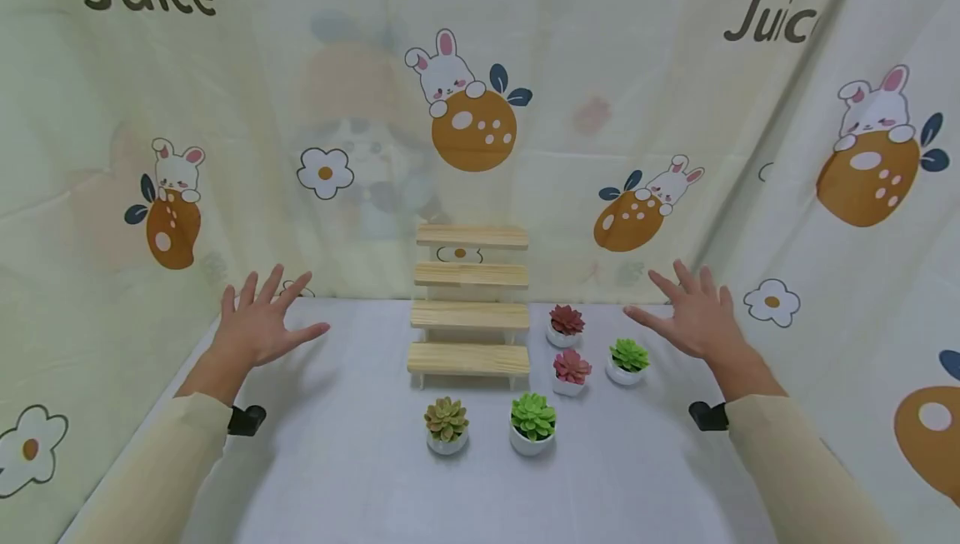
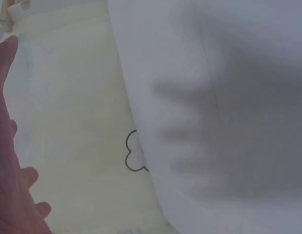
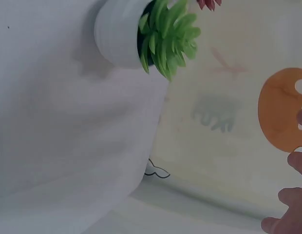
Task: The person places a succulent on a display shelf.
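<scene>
Both hands hold nothing and hover over the table with fingers spread. On the left, the left hand (image 1: 258, 327) is well apart from a wooden tiered shelf (image 1: 469, 315) with four steps. The right hand (image 1: 697, 319) is nearest a bright green potted succulent (image 1: 627, 361), without touching it; the right wrist view shows this green succulent (image 3: 168, 36) in its white pot. Two reddish succulents, a dark red one (image 1: 566, 325) and a pink one (image 1: 572, 371), stand right of the shelf. In front are an olive-brown succulent (image 1: 447, 425) and another green succulent (image 1: 533, 423).
A white cloth covers the table (image 1: 360, 477). Behind and on both sides hangs a pale curtain (image 1: 262, 94) printed with rabbits, oranges and flowers. The shelf's back touches or stands close to the curtain; I cannot tell which.
</scene>
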